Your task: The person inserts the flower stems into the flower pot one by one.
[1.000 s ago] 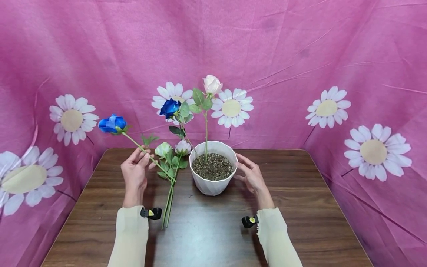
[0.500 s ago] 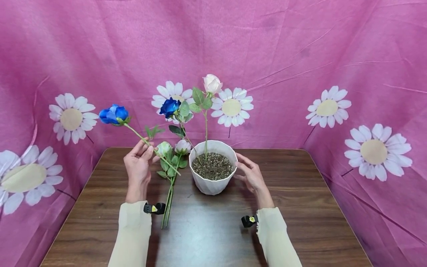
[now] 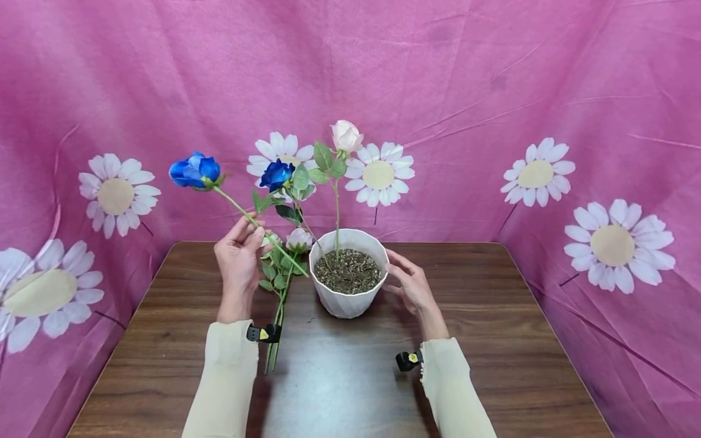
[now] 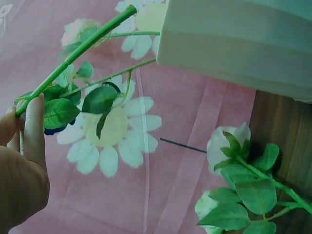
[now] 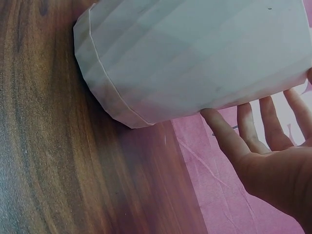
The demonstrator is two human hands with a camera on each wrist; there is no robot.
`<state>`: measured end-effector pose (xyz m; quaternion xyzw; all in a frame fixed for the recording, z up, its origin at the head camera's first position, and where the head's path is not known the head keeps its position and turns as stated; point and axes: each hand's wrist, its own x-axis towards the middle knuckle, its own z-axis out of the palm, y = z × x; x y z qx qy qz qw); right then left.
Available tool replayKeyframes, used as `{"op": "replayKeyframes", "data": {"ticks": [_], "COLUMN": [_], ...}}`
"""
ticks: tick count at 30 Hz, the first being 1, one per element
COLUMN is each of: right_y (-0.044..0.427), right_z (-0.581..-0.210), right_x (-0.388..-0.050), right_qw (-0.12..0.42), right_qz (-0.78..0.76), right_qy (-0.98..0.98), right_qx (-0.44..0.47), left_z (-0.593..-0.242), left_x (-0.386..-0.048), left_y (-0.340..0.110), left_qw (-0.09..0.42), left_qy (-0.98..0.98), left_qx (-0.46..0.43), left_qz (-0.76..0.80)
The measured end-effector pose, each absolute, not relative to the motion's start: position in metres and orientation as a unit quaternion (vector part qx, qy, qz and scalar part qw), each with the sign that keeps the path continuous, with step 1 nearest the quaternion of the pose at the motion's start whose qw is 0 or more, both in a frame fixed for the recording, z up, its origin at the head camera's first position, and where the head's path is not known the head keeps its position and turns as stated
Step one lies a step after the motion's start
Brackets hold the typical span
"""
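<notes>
My left hand (image 3: 239, 261) pinches the green stem of a blue rose (image 3: 195, 170), whose bloom tilts up to the left. The cut end of that stem (image 4: 97, 39) points toward the white pot (image 3: 347, 302), close to its left rim. Against the pot's right side rest the fingertips of my right hand (image 3: 414, 291), fingers spread and fairly straight in the right wrist view. Dark soil (image 3: 350, 272) fills the pot. A pale pink rose (image 3: 346, 135) stands upright in it, and a darker blue rose (image 3: 277, 175) leans left.
Left of the pot, two more roses lie on the wooden table (image 3: 493, 340) with stems crossed: a pale pink one (image 3: 299, 239) and a greenish-white one (image 4: 207, 209), partly hidden by my left hand in the head view. A pink cloth (image 3: 449, 73) printed with daisies hangs around the table.
My left hand has risen and moved right with the blue rose, bringing the stem's end from over the lying roses to the pot's left rim. My right hand stays at the pot.
</notes>
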<state>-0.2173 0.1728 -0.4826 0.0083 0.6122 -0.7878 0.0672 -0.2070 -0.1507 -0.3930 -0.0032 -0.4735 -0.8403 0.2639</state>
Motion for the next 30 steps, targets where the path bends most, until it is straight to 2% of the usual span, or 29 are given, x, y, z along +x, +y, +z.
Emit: {"op": "replayKeyframes", "data": {"ticks": [15,30], "right_y": [0.171,0.171], "right_z": [-0.482,-0.482], "right_x": [-0.216,-0.215], "right_qw": [0.064,0.060], "right_qz": [-0.790,-0.791], "right_qy": [0.610,0.609], "right_qx": [0.006,0.010], "left_z": [-0.390,-0.409], "left_x": [-0.209,-0.211], "left_y": [-0.125,-0.104], "left_qw": [0.256,0.260], "left_qy": [-0.502,-0.538], "left_qx": [-0.066,-0.069], "left_qz": [-0.823,-0.799]}}
